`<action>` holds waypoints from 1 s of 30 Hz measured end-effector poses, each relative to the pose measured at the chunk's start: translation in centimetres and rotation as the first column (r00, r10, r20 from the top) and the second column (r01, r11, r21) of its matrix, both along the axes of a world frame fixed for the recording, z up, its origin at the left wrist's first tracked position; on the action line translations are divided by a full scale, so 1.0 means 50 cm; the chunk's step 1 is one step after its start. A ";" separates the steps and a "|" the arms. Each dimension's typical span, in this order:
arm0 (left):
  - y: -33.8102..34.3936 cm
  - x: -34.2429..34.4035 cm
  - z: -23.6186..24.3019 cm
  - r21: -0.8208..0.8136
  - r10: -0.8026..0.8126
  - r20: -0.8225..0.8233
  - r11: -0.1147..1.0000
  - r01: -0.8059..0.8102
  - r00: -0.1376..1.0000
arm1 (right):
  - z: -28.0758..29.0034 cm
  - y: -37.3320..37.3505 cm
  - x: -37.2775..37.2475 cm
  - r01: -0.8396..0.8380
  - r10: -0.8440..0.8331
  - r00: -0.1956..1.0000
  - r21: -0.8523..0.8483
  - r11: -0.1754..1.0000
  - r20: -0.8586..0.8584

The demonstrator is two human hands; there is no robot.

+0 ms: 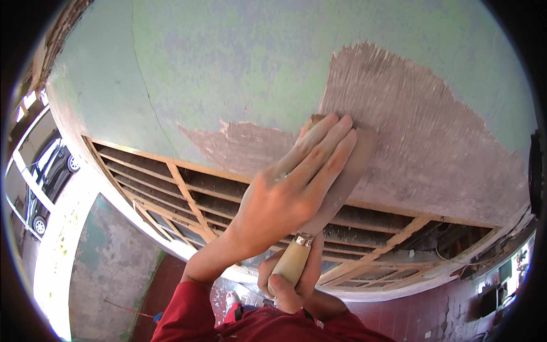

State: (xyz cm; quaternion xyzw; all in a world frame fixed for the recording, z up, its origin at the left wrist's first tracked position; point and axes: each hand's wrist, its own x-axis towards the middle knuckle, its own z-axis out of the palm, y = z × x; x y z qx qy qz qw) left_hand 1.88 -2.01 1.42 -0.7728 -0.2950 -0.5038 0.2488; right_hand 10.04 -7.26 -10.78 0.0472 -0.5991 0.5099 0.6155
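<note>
My right hand point(310, 272) is wrapped round the pale wooden handle of a putty knife point(341, 191) with a wide, flat grey blade. The blade slants up and right against a green painted wall point(228, 68). On the blade lies my left hand point(285, 196), its fingers stretched out towards the blade's far end. A small brown corner point(315, 118) shows beside the left fingertips; what it belongs to is unclear. Around the blade's end, a streaky pinkish-brown patch point(399, 108) with jagged edges covers part of the wall. A smaller patch point(245, 147) of the same colour lies left of my fingers.
Below the wall surface runs a wooden slatted vent frame point(185, 194) with dark gaps. A thin crack point(143, 85) runs down the wall at left. Lower left are a stained grey-green panel point(105, 268) and a dark parked car point(50, 176). Dark red flooring point(399, 310) lies below.
</note>
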 end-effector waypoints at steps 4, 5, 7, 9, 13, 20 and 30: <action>0.018 -0.002 -0.027 0.044 0.040 -0.030 0.998 -0.039 0.999 | 0.000 -0.019 -0.018 0.157 -0.151 0.988 -0.240 0.958 0.044; 0.017 -0.001 -0.033 0.052 0.053 -0.031 0.997 -0.051 0.998 | -0.004 -0.028 -0.020 0.185 -0.177 0.983 -0.287 0.940 0.054; 0.014 0.003 -0.023 0.059 0.055 -0.024 0.997 -0.053 0.998 | -0.004 -0.016 -0.014 0.185 -0.177 0.983 -0.232 0.955 0.054; 0.022 0.008 0.010 0.095 0.033 0.014 0.995 -0.035 0.999 | 0.001 0.006 -0.013 0.191 -0.185 0.981 -0.151 0.970 0.054; 0.021 0.005 -0.008 0.064 0.054 -0.003 0.996 -0.053 0.999 | 0.005 -0.023 -0.017 0.202 -0.189 0.979 -0.268 0.942 0.072; 0.013 0.000 -0.001 0.048 0.053 0.001 0.997 -0.053 0.999 | -0.009 -0.013 -0.014 0.147 -0.142 0.989 -0.193 0.970 0.038; 0.017 0.002 0.014 0.071 0.027 0.025 0.997 -0.029 0.999 | 0.026 -0.012 -0.016 0.162 -0.153 0.986 -0.163 0.973 0.069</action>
